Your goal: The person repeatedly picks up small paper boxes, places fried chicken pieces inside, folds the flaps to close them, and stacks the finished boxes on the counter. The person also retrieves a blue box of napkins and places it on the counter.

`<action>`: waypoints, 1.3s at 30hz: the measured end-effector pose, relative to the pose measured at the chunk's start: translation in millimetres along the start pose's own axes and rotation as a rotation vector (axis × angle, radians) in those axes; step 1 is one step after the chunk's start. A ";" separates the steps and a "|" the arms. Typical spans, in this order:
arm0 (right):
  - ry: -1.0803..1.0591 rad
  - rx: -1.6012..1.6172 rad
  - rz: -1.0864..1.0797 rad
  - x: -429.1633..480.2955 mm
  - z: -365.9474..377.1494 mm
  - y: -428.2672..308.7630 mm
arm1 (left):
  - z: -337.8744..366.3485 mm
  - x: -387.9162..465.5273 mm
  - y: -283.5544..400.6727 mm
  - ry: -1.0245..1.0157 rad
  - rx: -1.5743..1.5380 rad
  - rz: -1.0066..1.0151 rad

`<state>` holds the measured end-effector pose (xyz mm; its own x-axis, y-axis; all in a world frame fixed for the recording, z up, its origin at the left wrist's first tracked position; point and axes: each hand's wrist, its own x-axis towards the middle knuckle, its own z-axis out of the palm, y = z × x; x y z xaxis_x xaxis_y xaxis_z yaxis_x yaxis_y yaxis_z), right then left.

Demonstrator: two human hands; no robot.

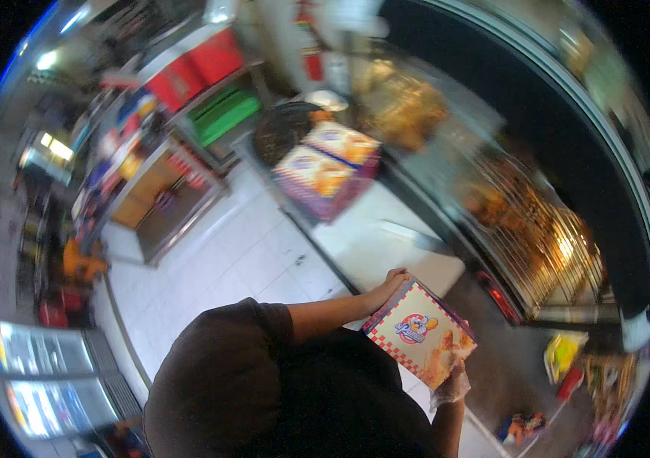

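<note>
A printed cardboard food box [410,326] with a checkered border, a cartoon logo and a fried chicken picture is held in front of my body. My left hand [385,292], bare, grips its upper-left side. At the opposite side, my right hand [452,382] wears a clear plastic glove and holds the lower-right corner; its fingers are partly hidden. Beyond my left hand, a white cutting board [433,275] lies on the counter. Two similar boxes [325,169] stand side by side farther along that counter.
A glass display case [536,229] with lit racks of browned food runs along the right. A dark round pan [282,129] sits behind the two boxes. Yellow and red packages [560,358] lie at lower right. A metal table [159,212] stands across the tiled floor [244,240].
</note>
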<state>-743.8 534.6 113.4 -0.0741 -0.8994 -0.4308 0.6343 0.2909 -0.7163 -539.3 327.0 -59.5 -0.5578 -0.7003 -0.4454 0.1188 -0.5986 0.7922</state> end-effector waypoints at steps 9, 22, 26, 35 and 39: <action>-0.689 -0.111 0.555 130.6 18.8 -155.5 | 72.4 -98.0 70.9 0.489 -0.520 0.206; -0.677 -0.461 1.158 232.1 71.1 -263.9 | 207.5 -100.3 123.2 0.605 -1.118 0.214; -0.824 -0.646 1.166 304.9 173.5 -177.6 | 91.0 -111.4 108.7 0.556 -1.164 0.320; -1.006 -0.740 1.218 519.8 313.4 107.1 | -216.7 -77.1 98.3 0.846 -0.866 0.441; -0.906 -0.716 1.132 611.8 355.2 258.5 | -400.1 -41.1 47.5 0.982 -0.708 0.518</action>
<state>-351.8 -56.4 -140.3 0.7776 0.0589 -0.6261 -0.4444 0.7558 -0.4809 -182.1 171.7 -170.5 0.4712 -0.7184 -0.5117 0.7063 -0.0401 0.7068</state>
